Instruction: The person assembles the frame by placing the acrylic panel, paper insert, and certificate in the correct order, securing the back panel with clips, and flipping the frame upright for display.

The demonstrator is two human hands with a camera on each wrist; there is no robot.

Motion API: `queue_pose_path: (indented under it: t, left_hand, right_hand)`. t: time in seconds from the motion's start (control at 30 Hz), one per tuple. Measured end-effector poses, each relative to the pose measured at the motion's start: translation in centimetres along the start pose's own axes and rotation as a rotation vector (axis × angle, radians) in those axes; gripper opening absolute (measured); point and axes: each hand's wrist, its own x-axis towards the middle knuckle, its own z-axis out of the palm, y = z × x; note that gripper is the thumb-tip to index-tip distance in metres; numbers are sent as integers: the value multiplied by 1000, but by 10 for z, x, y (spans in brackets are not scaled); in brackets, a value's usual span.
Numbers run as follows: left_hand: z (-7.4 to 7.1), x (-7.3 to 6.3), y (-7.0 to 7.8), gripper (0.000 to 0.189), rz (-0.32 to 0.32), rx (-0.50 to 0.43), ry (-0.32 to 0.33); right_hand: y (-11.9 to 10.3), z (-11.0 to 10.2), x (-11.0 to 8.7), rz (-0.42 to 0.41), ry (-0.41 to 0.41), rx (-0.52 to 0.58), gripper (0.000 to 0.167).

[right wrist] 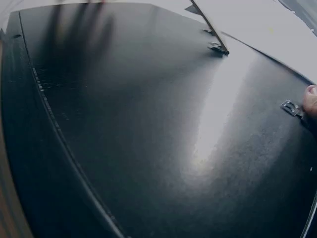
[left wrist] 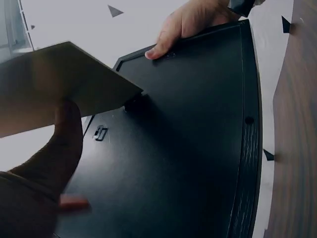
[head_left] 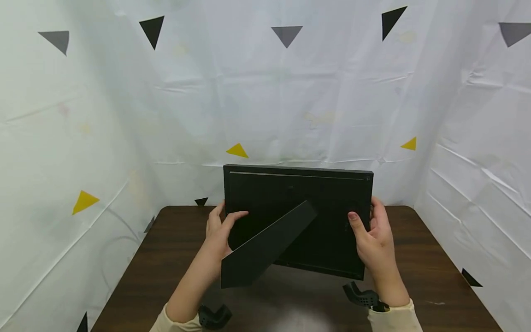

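Note:
A black picture frame, its back facing me, is held up tilted over the table. Its easel stand swings out from the middle of the back toward the lower left. My left hand grips the left edge, with one digit lying on the back panel and others at the side. On the right edge, my right hand holds the frame, thumb on the back and fingers curling behind. A small metal hanger sits beside the right thumb in the right wrist view. The frame's front is hidden.
Under the frame lies a dark wood-grain table. White sheeting with grey, black and yellow triangles surrounds it at the back and both sides. Black wrist devices are worn at both cuffs.

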Motion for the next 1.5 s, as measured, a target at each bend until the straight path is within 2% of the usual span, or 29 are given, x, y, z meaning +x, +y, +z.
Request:
queue_pose_path:
  t: [0.07, 0.1, 0.13, 0.2, 0.23, 0.3, 0.33, 0.37, 0.47, 0.6, 0.77, 1.03, 1.13, 1.23, 1.33, 1.4, 1.5]
  left_hand:
    - [0, -8, 3, 55, 191, 180, 32]
    - [0, -12, 5, 46, 277, 201, 21]
    - [0, -16, 7, 34, 297, 140, -25]
    - [0, -19, 11, 19, 285, -53, -179]
    - [0, -20, 13, 20, 248, -163, -262]
    - [0, -21, 15, 32, 136, -380, -415]
    - [1, -20, 15, 40, 87, -443, -478]
    - [2, -19, 15, 42, 79, -464, -519]
    - [7, -19, 16, 39, 75, -400, -552]
    - [14, -23, 16, 16, 84, -225, -495]
    - [17, -17, 8, 12, 73, -131, -471]
    - [9, 4, -18, 13, -5, -103, -443]
    - [7, 8, -25, 17, -94, -127, -432]
    - [5, 12, -32, 30, -237, -186, -342]
    - [3, 15, -41, 47, -381, -219, -196]
    - [1, 18, -48, 66, -431, -164, -103]
    - [-5, 23, -59, 86, -424, 32, -33]
  right_hand:
    - [0, 0, -1, -22, 19, -14, 53]
    - [0, -1, -1, -26, 31, -14, 54]
    - [0, -2, -2, -28, 46, -17, 54]
    - [1, -3, -2, -33, 68, -26, 55]
    - [2, -4, -3, -41, 73, -34, 56]
    - [5, -7, -3, -90, 62, -70, 57]
    - [8, -8, -3, -121, 50, -95, 58]
    - [11, -9, -2, -153, 35, -112, 60]
    - [23, -10, -2, -220, -17, -153, 62]
    - [38, -6, -2, -213, -56, -157, 64]
    - [53, -3, -2, -204, -70, -160, 65]
    - [63, -1, -3, -185, -89, -171, 63]
    - [64, 0, -3, -199, -91, -171, 64]
    - [63, 2, -4, -204, -94, -166, 64]
    - [62, 3, -4, -196, -103, -164, 64]
    - [61, 4, -4, -193, -108, -161, 64]
    - [59, 4, -5, -188, -116, -147, 62]
